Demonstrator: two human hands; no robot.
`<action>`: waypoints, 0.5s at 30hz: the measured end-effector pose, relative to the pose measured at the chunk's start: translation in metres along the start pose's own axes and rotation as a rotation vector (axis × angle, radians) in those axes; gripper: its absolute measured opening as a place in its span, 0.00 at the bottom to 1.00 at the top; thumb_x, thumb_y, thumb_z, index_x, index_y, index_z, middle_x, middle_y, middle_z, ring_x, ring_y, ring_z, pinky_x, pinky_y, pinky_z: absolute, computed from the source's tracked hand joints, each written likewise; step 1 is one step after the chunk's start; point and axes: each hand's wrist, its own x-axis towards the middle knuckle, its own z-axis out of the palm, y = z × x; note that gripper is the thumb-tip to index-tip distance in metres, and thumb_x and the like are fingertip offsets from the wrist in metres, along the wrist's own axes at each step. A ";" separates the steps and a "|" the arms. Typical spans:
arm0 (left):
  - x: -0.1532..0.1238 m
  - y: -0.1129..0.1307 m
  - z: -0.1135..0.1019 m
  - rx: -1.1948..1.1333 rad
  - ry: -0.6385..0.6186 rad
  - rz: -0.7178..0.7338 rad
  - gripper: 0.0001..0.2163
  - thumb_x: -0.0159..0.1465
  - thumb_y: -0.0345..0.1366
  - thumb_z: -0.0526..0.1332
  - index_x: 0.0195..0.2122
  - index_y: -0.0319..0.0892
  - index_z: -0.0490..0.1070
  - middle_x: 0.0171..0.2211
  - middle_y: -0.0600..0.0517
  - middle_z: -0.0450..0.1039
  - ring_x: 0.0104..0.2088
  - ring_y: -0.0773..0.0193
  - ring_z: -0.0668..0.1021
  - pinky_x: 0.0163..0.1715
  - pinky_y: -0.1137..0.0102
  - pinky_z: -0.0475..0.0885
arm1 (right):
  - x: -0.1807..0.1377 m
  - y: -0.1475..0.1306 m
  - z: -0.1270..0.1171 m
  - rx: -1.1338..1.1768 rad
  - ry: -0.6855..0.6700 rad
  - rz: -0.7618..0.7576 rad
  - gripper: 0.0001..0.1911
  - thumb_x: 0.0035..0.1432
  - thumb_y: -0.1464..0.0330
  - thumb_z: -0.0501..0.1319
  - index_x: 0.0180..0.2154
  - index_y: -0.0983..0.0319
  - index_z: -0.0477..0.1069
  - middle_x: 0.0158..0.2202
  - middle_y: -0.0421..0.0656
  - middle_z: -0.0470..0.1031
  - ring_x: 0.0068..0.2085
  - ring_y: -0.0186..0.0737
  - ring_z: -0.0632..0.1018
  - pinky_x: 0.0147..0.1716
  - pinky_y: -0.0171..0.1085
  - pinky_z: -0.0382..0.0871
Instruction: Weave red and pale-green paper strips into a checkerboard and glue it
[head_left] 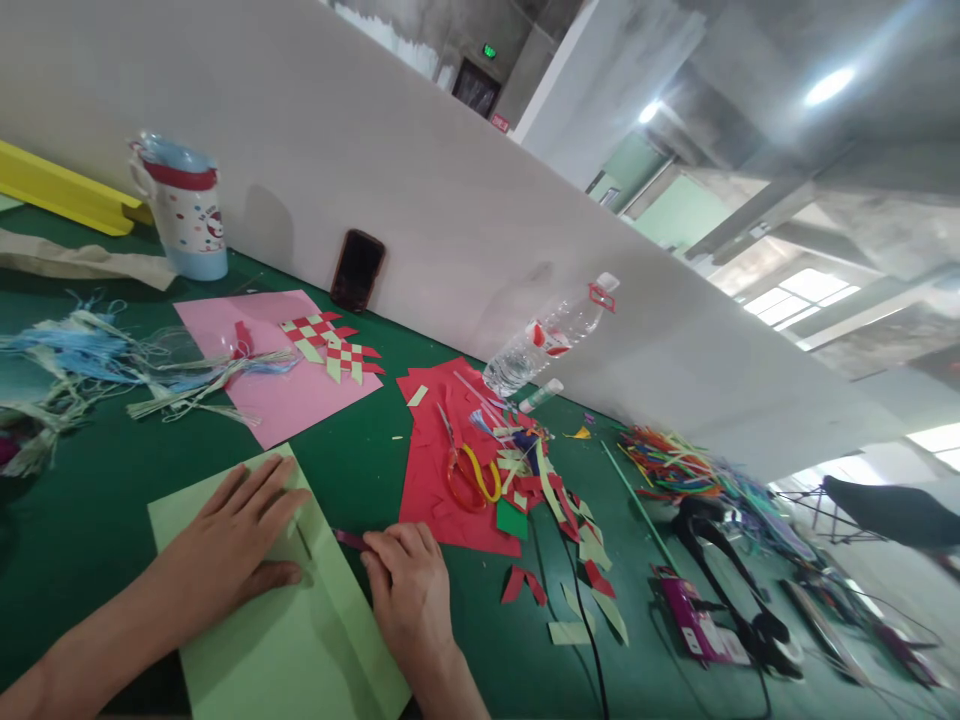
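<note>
A light green sheet of paper lies on the green tabletop in front of me, with a lengthwise crease or edge near its right side. My left hand rests flat on its upper part, fingers stretched out. Just off the sheet's right edge, my right hand is closed with curled fingers around a slim purple object. Only one end of that object shows, so its kind is unclear. Close to the right hand, scissors with red and yellow handles lie on red paper.
Behind the green sheet are pink paper and woven red-and-green paper pieces. A phone, a water bottle and a cup stand by the partition. Paper scraps, a black cable and a purple box lie rightward.
</note>
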 end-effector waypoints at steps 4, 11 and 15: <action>-0.005 -0.003 0.006 0.041 0.050 0.037 0.37 0.67 0.62 0.55 0.71 0.42 0.60 0.69 0.39 0.66 0.69 0.43 0.67 0.69 0.51 0.55 | 0.000 0.000 -0.001 0.007 0.001 -0.012 0.09 0.65 0.74 0.64 0.44 0.56 0.79 0.39 0.43 0.79 0.38 0.45 0.76 0.37 0.41 0.68; -0.003 0.003 0.002 0.041 0.103 0.045 0.38 0.67 0.63 0.53 0.69 0.39 0.64 0.68 0.38 0.68 0.69 0.44 0.67 0.71 0.53 0.51 | 0.004 -0.001 0.004 0.000 -0.009 -0.035 0.09 0.65 0.73 0.63 0.45 0.56 0.79 0.38 0.43 0.79 0.38 0.44 0.76 0.37 0.40 0.68; -0.002 0.003 0.001 0.055 0.098 0.053 0.37 0.68 0.62 0.53 0.68 0.39 0.65 0.68 0.38 0.68 0.69 0.43 0.67 0.70 0.52 0.52 | 0.005 0.000 0.005 -0.015 0.004 -0.035 0.10 0.65 0.74 0.64 0.45 0.56 0.79 0.39 0.43 0.79 0.38 0.44 0.76 0.37 0.40 0.69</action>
